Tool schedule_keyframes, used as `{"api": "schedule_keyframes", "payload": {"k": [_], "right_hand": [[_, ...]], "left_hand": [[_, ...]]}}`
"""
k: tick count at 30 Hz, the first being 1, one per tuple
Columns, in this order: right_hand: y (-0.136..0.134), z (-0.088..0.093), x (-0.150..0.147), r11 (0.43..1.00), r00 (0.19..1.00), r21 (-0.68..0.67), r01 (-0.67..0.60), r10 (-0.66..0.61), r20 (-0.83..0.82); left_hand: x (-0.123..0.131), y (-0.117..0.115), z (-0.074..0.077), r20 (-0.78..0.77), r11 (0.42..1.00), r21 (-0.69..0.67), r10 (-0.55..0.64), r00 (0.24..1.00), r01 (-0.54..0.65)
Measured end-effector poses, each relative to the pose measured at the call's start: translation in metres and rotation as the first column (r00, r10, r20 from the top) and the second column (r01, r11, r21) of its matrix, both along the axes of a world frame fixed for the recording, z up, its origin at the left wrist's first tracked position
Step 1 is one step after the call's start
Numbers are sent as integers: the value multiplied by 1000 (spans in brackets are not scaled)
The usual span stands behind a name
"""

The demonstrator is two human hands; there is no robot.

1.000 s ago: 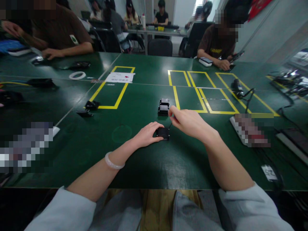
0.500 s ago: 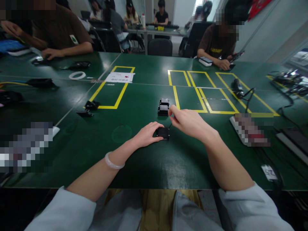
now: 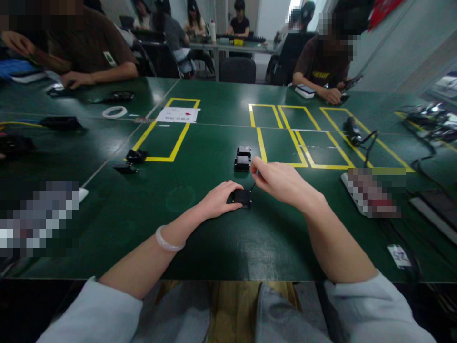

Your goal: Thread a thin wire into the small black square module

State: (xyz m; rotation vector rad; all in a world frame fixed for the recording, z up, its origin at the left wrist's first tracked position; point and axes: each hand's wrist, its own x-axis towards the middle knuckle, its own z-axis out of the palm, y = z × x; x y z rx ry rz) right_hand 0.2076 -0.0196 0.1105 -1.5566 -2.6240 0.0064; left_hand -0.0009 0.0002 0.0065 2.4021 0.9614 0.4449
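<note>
Near the table's front edge, centre: my left hand (image 3: 217, 200) lies palm-down, its fingers curled against the near-left side of a small black box (image 3: 243, 197), which sits flat on the green table (image 3: 214, 247). My right hand (image 3: 282, 183) hangs just beyond and to the right of the box. Its thumb and forefinger are pinched on a thin dark stem (image 3: 253, 186) that slants down to the box's far right corner; I cannot tell whether this is a tool or a wire.

Judgement: the step should go best if I pin the box with the left hand so it cannot slide. The pinch should sit low on the stem and work along its line, not sideways.

Count:
- black boxes, three: one under my fingers, and two more boxes (image 3: 243, 159) touching each other just beyond it
- small dark parts (image 3: 135, 155) at left, two
- white ring (image 3: 114, 112), one
- paper sheet (image 3: 177, 115), one
- bracelet (image 3: 167, 240) on my left wrist, one
</note>
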Motion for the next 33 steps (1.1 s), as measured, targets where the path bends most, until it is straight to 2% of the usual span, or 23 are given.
{"api": "schedule_keyframes", "payload": {"k": [3, 9, 17, 23, 33], "right_hand": [[0, 1, 0, 1000, 1000, -12, 6, -6, -17], [1, 1, -1, 999, 996, -8, 52, -51, 69], [0, 0, 0, 1000, 999, -9, 8, -8, -34], [1, 1, -2, 998, 995, 7, 65, -65, 71], [0, 1, -2, 999, 999, 9, 38, -38, -1]], "left_hand": [[-1, 0, -2, -3, 1000, 7, 2, 1000, -2], [-1, 1, -4, 6, 1000, 15, 1, 1000, -1], [0, 0, -1, 12, 1000, 8, -1, 1000, 1], [-1, 1, -3, 4, 1000, 7, 1, 1000, -1], [0, 0, -2, 24, 1000, 18, -6, 1000, 6]]}}
